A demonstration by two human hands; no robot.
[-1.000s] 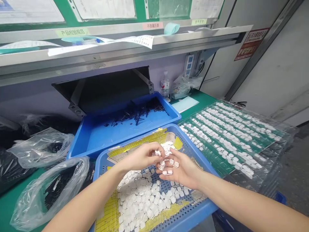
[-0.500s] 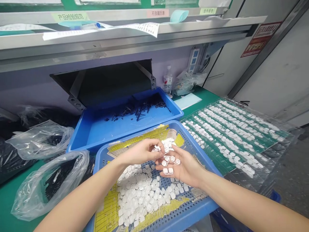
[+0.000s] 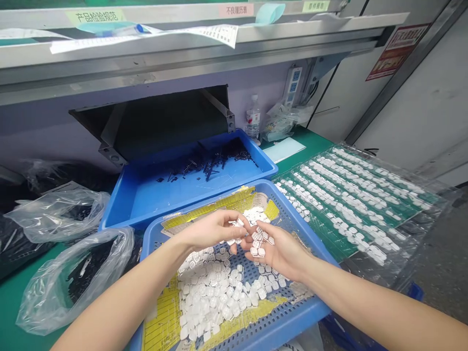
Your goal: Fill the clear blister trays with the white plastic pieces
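Over a blue perforated basket (image 3: pixel 272 336), both hands meet near its middle. My left hand (image 3: pixel 210 231) is curled around several small white square plastic pieces (image 3: pixel 234 234), its fingertips touching those of my right. Palm up and fingers bent, my right hand (image 3: pixel 287 253) cradles several more of the white pieces (image 3: pixel 259 244). A big heap of the same white pieces (image 3: pixel 210 297) lies below in the basket on yellow tape, and a smaller pile (image 3: pixel 256 214) sits behind the hands.
Behind the basket stands a blue tray (image 3: pixel 153 190) with small black parts (image 3: pixel 210 161). To the right, rows of white pieces (image 3: pixel 340 204) lie on a clear plastic sheet. Plastic bags (image 3: pixel 47 287) with black parts are at left. A metal shelf (image 3: pixel 164 63) overhangs the bench.
My left hand's fingers have moved off the right palm slightly and opened a little, showing more white pieces. Pieces in my right hand have bunched closer together. The view has tilted slightly.
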